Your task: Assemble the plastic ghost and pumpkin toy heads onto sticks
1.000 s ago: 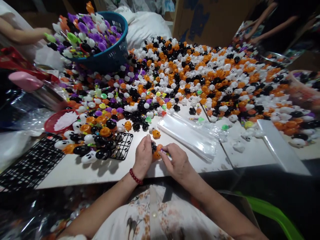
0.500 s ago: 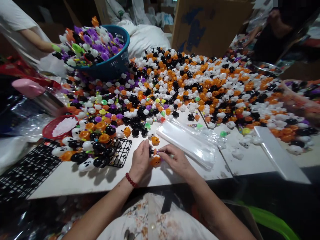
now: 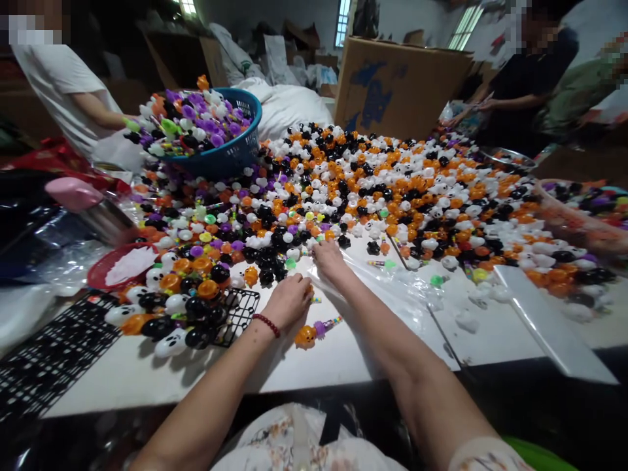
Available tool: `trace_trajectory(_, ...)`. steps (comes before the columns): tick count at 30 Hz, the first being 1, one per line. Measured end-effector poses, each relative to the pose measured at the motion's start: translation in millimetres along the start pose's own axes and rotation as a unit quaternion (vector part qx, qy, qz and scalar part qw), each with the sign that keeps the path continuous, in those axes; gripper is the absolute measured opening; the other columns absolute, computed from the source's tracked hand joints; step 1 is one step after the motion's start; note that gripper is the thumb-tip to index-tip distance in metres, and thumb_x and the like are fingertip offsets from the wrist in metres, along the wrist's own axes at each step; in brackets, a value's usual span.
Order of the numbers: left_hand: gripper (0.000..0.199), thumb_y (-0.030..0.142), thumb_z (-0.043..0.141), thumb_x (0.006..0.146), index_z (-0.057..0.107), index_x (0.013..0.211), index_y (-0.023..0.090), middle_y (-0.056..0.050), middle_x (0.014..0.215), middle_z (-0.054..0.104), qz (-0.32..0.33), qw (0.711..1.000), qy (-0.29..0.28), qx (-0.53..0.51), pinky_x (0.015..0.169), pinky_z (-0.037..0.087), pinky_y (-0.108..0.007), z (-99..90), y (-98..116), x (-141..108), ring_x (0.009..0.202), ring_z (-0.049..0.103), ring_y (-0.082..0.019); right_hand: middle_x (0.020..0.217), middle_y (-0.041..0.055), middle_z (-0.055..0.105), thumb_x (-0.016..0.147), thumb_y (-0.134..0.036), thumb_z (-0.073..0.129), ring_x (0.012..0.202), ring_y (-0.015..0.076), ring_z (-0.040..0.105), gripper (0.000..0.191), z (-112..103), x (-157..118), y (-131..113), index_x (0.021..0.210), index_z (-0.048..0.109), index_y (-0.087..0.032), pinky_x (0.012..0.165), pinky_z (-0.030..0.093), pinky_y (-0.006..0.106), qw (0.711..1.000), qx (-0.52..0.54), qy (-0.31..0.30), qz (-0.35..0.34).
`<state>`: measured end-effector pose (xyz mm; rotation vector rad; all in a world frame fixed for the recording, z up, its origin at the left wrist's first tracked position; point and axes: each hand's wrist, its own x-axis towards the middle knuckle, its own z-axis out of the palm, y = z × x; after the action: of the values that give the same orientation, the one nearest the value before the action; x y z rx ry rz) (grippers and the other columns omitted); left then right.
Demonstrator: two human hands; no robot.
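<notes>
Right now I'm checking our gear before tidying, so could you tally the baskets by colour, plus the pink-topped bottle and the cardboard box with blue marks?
Blue basket: 1
Red basket: 1
Pink-topped bottle: 1
Blue-marked cardboard box: 1
Total: 4

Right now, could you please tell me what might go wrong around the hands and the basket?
The right forearm lies across the bags, so drawing the right hand back might drag them along. The pumpkin with the purple piece lies between the forearms, where either could knock it. The basket is heaped above its rim, so a bump might spill some toys.
</notes>
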<state>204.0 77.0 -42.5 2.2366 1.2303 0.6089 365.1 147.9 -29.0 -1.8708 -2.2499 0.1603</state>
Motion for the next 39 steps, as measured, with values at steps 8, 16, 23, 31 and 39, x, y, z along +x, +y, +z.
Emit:
trace_trajectory(8, 0.033, 0.041, 0.063, 0.085, 0.058, 0.113, 0.023, -0.003, 0.101, 0.062, -0.144, 0.908, 0.116, -0.377, 0.074, 0.048, -0.028, -12.0, 3.2, -25.8, 0.079, 0.058, -0.015, 0.105, 0.0131, 0.062, 0.089, -0.019, 0.050, 0.094, 0.0246, 0.059, 0.016, -3.9, -12.3, -5.6, 0.103, 0.057, -0.017, 0.083, 0.047, 0.037, 0.984, 0.146, 0.071, 0.068)
trace_trajectory(16, 0.027, 0.037, 0.067, 0.086, 0.063, 0.103, 0.017, -0.004, 0.094, 0.064, -0.179, 0.738, 0.050, -0.649, 0.070, 0.049, -0.020, -23.5, 23.4, -55.1, 0.076, 0.059, -0.010, 0.086, 0.0020, 0.070, 0.075, -0.049, 0.076, 0.076, 0.0153, 0.067, 0.037, -28.3, -117.9, -33.6, 0.094, 0.063, -0.020, 0.073, 0.057, 0.031, 0.702, 0.700, 0.042, 0.123)
trace_trajectory(23, 0.038, 0.021, 0.075, 0.078, 0.057, 0.111, 0.025, -0.002, 0.099, 0.067, -0.214, 0.644, 0.036, -0.734, 0.082, 0.054, -0.024, -24.5, 33.9, -60.3, 0.090, 0.067, -0.013, 0.091, 0.0028, 0.074, 0.073, -0.045, 0.080, 0.079, 0.0179, 0.071, 0.034, -31.7, -152.8, -41.5, 0.092, 0.064, -0.022, 0.080, 0.059, 0.037, 0.688, 0.705, 0.060, 0.161)
trace_trajectory(31, 0.020, 0.022, 0.078, 0.075, 0.061, 0.085, 0.017, 0.001, 0.086, 0.062, -0.273, 0.596, 0.124, -0.745, 0.062, 0.050, -0.017, -13.6, 38.2, -57.5, 0.072, 0.060, -0.007, 0.092, 0.0026, 0.071, 0.076, -0.041, 0.078, 0.080, 0.0180, 0.068, 0.026, -25.1, -169.5, -55.9, 0.092, 0.070, -0.023, 0.074, 0.058, 0.032, 0.751, 0.640, 0.105, 0.125)
trace_trajectory(39, 0.023, 0.020, 0.078, 0.075, 0.064, 0.093, 0.018, -0.001, 0.092, 0.063, -0.260, 0.604, 0.115, -0.744, 0.075, 0.053, -0.019, -6.4, 46.0, -58.2, 0.081, 0.062, -0.009, 0.088, 0.0034, 0.073, 0.078, -0.039, 0.076, 0.081, 0.0198, 0.069, 0.023, -24.2, -174.2, -52.4, 0.090, 0.071, -0.021, 0.078, 0.056, 0.034, 0.792, 0.586, 0.114, 0.130)
